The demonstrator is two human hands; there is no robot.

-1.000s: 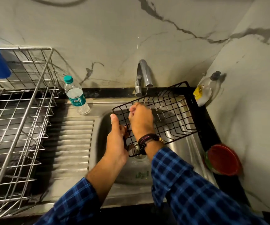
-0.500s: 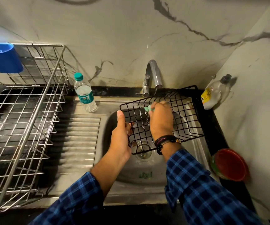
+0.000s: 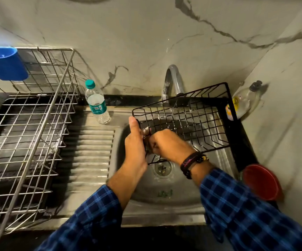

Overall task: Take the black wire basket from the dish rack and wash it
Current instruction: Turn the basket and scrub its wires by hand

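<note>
Black wire basket (image 3: 191, 122), rectangular, tilted over round stainless steel sink (image 3: 164, 194), under thin stream from curved grey metal tap (image 3: 172, 78). Left hand (image 3: 135, 142) clamped on basket's near left edge, thumb up along rim. Right hand (image 3: 166, 144) curled closed against wires at same corner; anything inside its grip cannot be told. Silver wire dish rack (image 3: 27, 127) well apart on left of surface, clear plastic bottle with teal cap (image 3: 96, 103) between rack and sink. Red round bowl (image 3: 261, 182) at right.

Veined marble walls (image 3: 146, 33) meet in a dim corner.
</note>
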